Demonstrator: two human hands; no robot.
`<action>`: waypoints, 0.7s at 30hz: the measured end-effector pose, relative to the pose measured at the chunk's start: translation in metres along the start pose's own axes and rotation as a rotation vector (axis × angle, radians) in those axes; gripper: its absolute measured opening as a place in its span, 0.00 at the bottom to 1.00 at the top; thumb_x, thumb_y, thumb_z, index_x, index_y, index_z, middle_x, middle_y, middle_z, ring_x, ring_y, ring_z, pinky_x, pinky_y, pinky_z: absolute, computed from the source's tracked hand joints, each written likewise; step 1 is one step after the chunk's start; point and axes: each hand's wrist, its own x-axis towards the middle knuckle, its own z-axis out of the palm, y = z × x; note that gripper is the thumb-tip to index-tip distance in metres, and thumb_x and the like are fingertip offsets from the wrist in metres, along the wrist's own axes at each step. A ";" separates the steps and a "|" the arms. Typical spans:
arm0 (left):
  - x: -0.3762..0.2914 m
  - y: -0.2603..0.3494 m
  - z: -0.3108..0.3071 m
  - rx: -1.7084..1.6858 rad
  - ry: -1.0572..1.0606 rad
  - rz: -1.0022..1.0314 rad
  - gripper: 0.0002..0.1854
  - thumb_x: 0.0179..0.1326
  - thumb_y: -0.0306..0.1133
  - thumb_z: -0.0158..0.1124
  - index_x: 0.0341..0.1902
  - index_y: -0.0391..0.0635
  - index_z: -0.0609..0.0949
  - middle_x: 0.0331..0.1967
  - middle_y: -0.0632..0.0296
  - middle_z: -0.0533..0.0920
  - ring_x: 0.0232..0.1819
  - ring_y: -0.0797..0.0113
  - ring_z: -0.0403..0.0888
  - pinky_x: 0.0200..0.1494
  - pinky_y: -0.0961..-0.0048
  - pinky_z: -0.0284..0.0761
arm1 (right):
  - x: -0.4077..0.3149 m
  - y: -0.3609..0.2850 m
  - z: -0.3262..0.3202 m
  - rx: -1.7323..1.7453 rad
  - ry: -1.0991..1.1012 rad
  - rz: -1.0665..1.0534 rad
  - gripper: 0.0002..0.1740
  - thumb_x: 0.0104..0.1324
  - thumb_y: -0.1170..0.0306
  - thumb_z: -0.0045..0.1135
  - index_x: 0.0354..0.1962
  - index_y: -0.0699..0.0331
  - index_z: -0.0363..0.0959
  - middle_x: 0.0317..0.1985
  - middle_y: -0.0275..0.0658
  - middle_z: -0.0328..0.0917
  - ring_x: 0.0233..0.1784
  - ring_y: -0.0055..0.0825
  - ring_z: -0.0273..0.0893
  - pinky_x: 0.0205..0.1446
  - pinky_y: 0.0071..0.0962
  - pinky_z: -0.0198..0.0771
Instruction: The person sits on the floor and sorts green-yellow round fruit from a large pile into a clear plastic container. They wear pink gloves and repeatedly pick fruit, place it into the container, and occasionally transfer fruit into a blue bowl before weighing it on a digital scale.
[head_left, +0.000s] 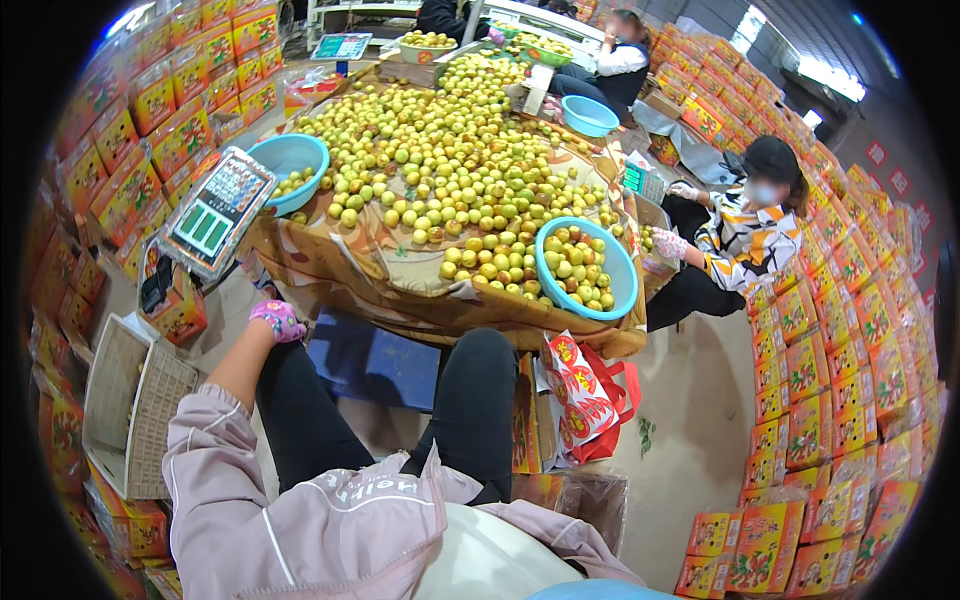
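My left hand (278, 321), in a pink floral glove, rests at my left knee. Its fingers curl downward and are partly hidden, so whether they hold anything is unclear. My right hand is out of view. Before me, a heap of green-and-brown jujubes (450, 161) spreads over a table covered with a brown patterned cloth (360, 281). On the near right corner sits a blue plastic basin (631, 277) partly filled with jujubes. Another blue basin (319, 169) with some fruit stands at the left edge, beside a digital scale display (214, 210).
A white wicker basket (161, 405) stands left of my leg. Right of my knees are a red bag (626, 405) and sheets of round stickers (577, 390). A co-worker (757, 232) sits at the right; others sit at the far end. Stacked printed cartons (817, 360) line both sides.
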 end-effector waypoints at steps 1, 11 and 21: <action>0.001 -0.001 -0.007 0.035 -0.041 0.031 0.28 0.60 0.57 0.59 0.48 0.45 0.87 0.50 0.51 0.86 0.53 0.53 0.84 0.57 0.59 0.78 | -0.003 -0.010 -0.006 0.018 0.017 -0.002 0.33 0.61 0.52 0.63 0.54 0.71 0.74 0.45 0.51 0.82 0.48 0.44 0.81 0.55 0.40 0.76; 0.083 0.022 -0.001 -0.119 0.151 0.227 0.23 0.61 0.51 0.58 0.42 0.43 0.87 0.41 0.48 0.87 0.47 0.49 0.85 0.53 0.56 0.78 | -0.024 -0.068 -0.062 0.097 0.185 -0.009 0.26 0.63 0.59 0.60 0.52 0.71 0.74 0.43 0.46 0.81 0.45 0.38 0.80 0.51 0.37 0.75; 0.104 0.036 0.060 -0.172 -0.240 0.379 0.22 0.60 0.49 0.59 0.47 0.47 0.88 0.48 0.53 0.87 0.52 0.55 0.85 0.56 0.62 0.77 | -0.054 -0.124 -0.118 0.364 0.521 -0.089 0.20 0.65 0.66 0.57 0.51 0.70 0.75 0.42 0.42 0.80 0.43 0.32 0.78 0.48 0.33 0.74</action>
